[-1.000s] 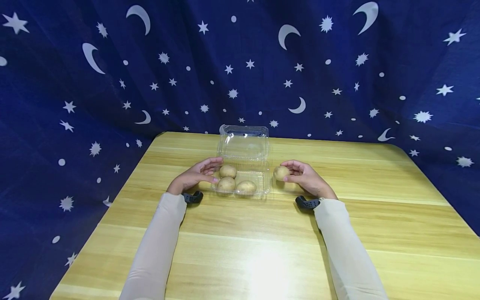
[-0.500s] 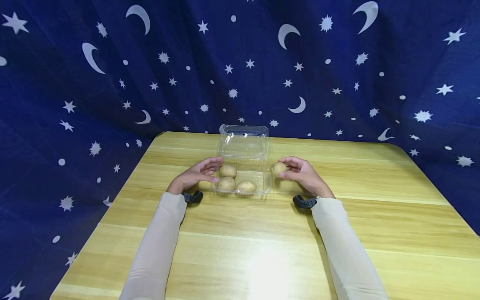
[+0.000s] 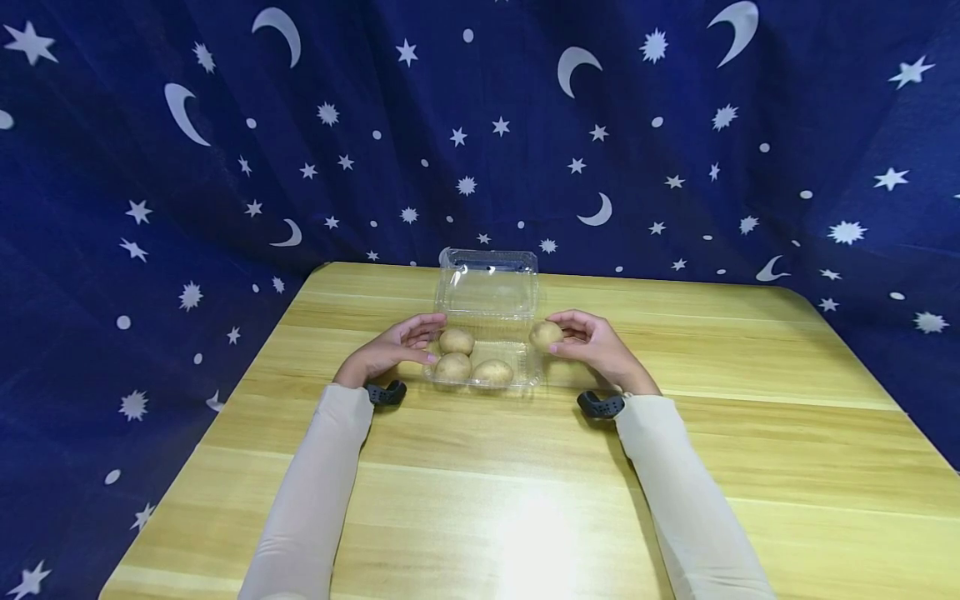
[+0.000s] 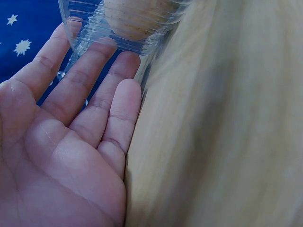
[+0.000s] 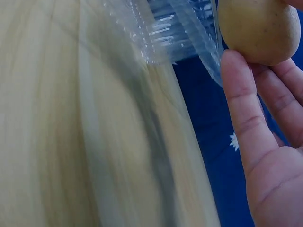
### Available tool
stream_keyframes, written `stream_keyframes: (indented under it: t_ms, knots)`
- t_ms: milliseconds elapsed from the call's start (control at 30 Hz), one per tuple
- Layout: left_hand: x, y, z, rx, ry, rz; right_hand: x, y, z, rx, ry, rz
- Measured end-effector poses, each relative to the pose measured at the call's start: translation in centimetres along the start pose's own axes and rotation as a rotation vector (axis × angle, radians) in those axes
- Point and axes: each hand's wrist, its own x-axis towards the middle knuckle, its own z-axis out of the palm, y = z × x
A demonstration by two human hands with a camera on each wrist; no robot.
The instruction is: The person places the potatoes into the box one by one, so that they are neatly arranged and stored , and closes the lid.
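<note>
In the head view, a clear plastic clamshell box (image 3: 517,357) stands on the table with its lid (image 3: 487,287) raised at the back. Three potatoes lie inside: one at the back left (image 3: 456,342), another at the front left (image 3: 452,367), the third at the front middle (image 3: 492,373). My right hand (image 3: 597,348) pinches a further potato (image 3: 545,336) above the box's right rim. Fairly straight fingers of my left hand (image 3: 388,352) touch the box's left side; the left wrist view shows their tips (image 4: 127,90) by the ribbed wall (image 4: 90,23).
The light wooden table (image 3: 450,483) stretches out on every side of the box. Behind it hangs a dark blue curtain (image 3: 525,200) with white moons and stars. A black band (image 3: 386,394) is on each wrist.
My right hand has carried its potato leftward and slightly up, from beside the box to over its right rim. The left hand, box and other potatoes stay put.
</note>
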Motion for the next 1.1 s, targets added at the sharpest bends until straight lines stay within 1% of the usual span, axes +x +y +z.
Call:
stream_keyframes:
  t_ms: [367, 633, 800, 933, 1100]
  knots:
    - [0.2, -0.3, -0.1, 0.001, -0.002, -0.002, 0.5, -0.7, 1.4, 0.02, -0.007, -0.023]
    - [0.3, -0.4, -0.3, 0.011, -0.015, 0.019, 0.8, -1.7, 2.7, 0.002, -0.009, -0.044]
    - [0.3, -0.4, -0.3, 0.016, -0.015, 0.02, 1.1, -1.7, 3.5, -0.008, -0.001, -0.065]
    - [0.2, -0.3, -0.3, 0.017, -0.01, 0.013, 1.2, -1.6, 4.0, -0.015, 0.017, -0.071]
    - [0.2, -0.2, -0.3, 0.011, -0.007, -0.001, 1.3, -1.8, 4.5, -0.035, 0.015, -0.072]
